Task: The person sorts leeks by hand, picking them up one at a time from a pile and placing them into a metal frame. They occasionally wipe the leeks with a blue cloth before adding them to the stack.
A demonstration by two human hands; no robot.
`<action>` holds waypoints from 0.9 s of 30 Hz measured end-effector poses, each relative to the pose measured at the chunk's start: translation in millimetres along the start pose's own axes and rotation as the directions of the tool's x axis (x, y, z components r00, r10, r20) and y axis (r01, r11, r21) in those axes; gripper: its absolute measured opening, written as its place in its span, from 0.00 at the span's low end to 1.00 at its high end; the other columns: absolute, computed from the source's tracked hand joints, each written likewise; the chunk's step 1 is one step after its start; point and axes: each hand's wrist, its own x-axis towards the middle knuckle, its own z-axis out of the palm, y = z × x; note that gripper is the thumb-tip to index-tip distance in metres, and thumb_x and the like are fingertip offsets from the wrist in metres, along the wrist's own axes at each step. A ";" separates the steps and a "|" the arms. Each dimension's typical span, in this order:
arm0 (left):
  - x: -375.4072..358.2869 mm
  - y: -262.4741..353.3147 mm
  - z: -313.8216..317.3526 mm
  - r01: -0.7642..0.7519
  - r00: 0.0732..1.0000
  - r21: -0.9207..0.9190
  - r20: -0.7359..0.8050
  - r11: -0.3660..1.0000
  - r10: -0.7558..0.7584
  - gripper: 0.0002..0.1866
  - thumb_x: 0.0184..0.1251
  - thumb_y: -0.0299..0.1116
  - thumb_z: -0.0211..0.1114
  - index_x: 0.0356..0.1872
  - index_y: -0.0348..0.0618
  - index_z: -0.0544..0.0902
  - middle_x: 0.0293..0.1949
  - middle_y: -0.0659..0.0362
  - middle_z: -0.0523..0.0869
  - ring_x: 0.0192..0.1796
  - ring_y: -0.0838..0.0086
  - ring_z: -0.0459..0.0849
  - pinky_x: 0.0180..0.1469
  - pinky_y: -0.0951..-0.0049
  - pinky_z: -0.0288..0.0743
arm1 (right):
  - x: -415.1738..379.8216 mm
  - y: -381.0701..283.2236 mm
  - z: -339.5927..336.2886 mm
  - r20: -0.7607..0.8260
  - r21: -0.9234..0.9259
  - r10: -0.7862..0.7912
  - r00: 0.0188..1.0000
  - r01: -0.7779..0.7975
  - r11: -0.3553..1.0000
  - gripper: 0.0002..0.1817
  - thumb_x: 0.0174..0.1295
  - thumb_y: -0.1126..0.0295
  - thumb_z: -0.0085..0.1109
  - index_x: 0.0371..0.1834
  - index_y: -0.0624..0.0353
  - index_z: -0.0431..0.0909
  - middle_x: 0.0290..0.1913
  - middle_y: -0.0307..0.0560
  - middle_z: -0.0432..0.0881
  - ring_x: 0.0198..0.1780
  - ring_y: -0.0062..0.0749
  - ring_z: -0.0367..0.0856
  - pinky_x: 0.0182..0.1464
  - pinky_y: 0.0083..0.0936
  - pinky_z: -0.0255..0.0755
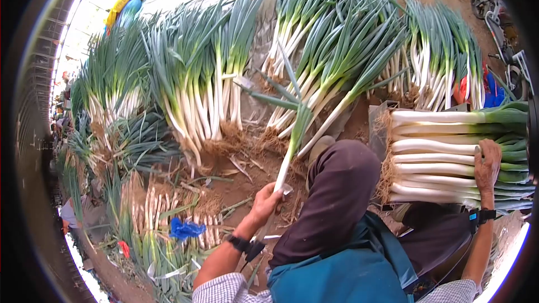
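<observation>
My left hand (266, 204) is closed around the white stalk of a long green onion (292, 148), whose leaves point up and away from me. A scrap of something pale shows beside those fingers. On the right, my right hand (487, 167) lies across a row of green onions (432, 159) packed side by side in a box (377, 113). Their roots face left and their green leaves face right. The fingers of this hand rest over the upper stalks, with the tips partly hidden. Both wrists wear dark bands.
Large bunches of green onions (208, 73) lie ahead on the ground, with another heap (337, 62) nearer the middle. At lower left are more green onions (154, 207) and a blue plastic scrap (186, 228). A bicycle (502, 39) stands at far right.
</observation>
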 end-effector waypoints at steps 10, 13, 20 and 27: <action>-24.6 193.3 34.1 -0.346 0.927 0.058 -0.132 0.936 0.351 0.11 0.81 0.33 0.56 0.53 0.38 0.80 0.27 0.62 0.83 0.20 0.83 0.77 0.19 0.82 0.72 | 15.0 -30.0 -25.6 0.035 0.057 0.046 0.998 -0.048 0.997 0.15 0.59 0.74 0.63 0.50 0.64 0.81 0.55 0.55 0.82 0.63 0.54 0.74 0.73 0.49 0.61; 6.3 258.6 42.0 -0.397 0.912 0.155 -0.046 0.904 0.409 0.11 0.81 0.36 0.55 0.43 0.40 0.81 0.20 0.63 0.79 0.17 0.82 0.76 0.18 0.82 0.71 | 13.9 -28.8 -24.1 0.030 0.072 0.039 0.999 -0.041 0.997 0.15 0.60 0.73 0.64 0.50 0.64 0.81 0.55 0.55 0.81 0.64 0.54 0.74 0.74 0.49 0.60; 99.2 401.7 105.6 -0.647 0.762 0.157 0.134 0.746 0.633 0.12 0.81 0.36 0.59 0.52 0.36 0.79 0.32 0.60 0.85 0.23 0.81 0.78 0.23 0.81 0.74 | 12.8 -23.4 -18.5 0.030 0.037 0.033 0.999 -0.034 0.999 0.15 0.62 0.73 0.63 0.51 0.65 0.81 0.56 0.56 0.82 0.64 0.55 0.74 0.75 0.51 0.60; 196.0 373.6 126.4 -0.417 0.909 0.645 0.317 0.640 0.272 0.13 0.80 0.41 0.58 0.51 0.43 0.81 0.41 0.56 0.87 0.34 0.75 0.83 0.42 0.66 0.83 | 15.1 -25.8 -22.5 0.062 0.020 0.020 0.998 -0.021 1.000 0.15 0.64 0.74 0.60 0.53 0.65 0.80 0.58 0.56 0.81 0.65 0.57 0.73 0.75 0.53 0.59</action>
